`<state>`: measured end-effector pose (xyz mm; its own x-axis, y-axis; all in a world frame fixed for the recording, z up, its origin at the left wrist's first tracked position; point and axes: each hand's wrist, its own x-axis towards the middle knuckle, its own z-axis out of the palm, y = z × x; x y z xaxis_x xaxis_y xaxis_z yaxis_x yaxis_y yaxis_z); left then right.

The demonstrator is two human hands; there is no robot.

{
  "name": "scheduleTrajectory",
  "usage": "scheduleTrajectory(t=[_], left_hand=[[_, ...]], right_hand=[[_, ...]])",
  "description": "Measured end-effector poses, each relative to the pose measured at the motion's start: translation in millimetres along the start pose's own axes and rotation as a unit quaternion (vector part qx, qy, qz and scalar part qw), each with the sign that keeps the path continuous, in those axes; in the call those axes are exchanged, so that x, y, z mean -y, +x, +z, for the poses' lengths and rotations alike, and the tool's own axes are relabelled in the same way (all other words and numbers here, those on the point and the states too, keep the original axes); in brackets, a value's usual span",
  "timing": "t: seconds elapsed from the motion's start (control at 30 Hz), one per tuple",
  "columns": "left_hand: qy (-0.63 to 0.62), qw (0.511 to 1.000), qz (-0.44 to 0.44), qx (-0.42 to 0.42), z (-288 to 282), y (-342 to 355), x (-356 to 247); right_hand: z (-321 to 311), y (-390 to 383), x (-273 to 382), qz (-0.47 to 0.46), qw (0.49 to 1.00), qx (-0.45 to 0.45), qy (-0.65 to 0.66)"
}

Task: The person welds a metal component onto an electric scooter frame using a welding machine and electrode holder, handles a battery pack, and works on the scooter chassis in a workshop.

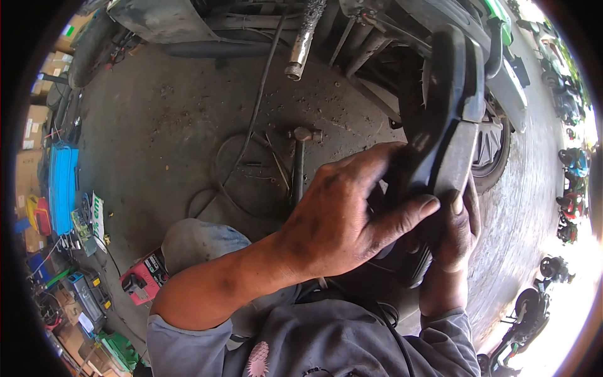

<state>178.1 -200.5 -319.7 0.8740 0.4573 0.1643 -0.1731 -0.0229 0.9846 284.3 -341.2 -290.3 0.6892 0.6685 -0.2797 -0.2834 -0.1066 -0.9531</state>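
A long, curved black-and-grey vehicle part point(440, 138) stands tilted upright in front of me, its far end beside the vehicle frame. I cannot make out its exact kind. Against its left side my left hand point(339, 213) is closed, the thumb laid across the lower face and the fingers hidden behind. Lower down on the right, my right hand point(457, 232) wraps round the same part, its thumb pointing up. Both hands are smudged with dark grease. Beyond my left hand, a hammer point(301, 141) lies on the floor.
A metal tube with a threaded end point(295, 68) juts out from the vehicle point(377, 44). Near the hammer, a black cable point(254, 119) loops on the floor point(157, 125). At left are a red box point(144, 276), a blue crate point(63, 188) and cartons. Parked motorcycles point(531, 314) line the right.
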Motion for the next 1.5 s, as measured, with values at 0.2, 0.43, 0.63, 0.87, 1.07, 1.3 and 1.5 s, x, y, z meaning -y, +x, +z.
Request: scheduleTrajectory(t=[0.2, 0.43, 0.63, 0.87, 1.07, 1.3, 1.5], left_hand=[[0.020, 0.999, 0.015, -0.020, -4, 2, 3], [0.026, 0.999, 0.028, -0.028, -7, 3, 6], [0.023, 0.999, 0.025, -0.023, -9, 3, 6], [0.024, 0.999, 0.022, -0.021, -9, 3, 6], [0.007, 1.000, 0.000, -0.016, -10, 4, 6], [0.009, 1.000, 0.001, -0.017, -11, 4, 6], [0.010, 1.000, 0.014, -0.022, -10, 4, 8]], right_hand=[[4, 6, -2, -0.005, 0.998, 0.040, 0.051], [7, 7, -3, 0.009, 0.998, 0.033, 0.051], [7, 8, -3, 0.008, 0.998, 0.038, 0.044], [9, 8, -2, 0.003, 0.999, 0.033, 0.037], [9, 9, -3, 0.004, 0.998, 0.037, 0.047], [9, 10, -5, -0.002, 0.998, 0.031, 0.047], [8, 10, -5, -0.004, 0.998, 0.038, 0.044]])
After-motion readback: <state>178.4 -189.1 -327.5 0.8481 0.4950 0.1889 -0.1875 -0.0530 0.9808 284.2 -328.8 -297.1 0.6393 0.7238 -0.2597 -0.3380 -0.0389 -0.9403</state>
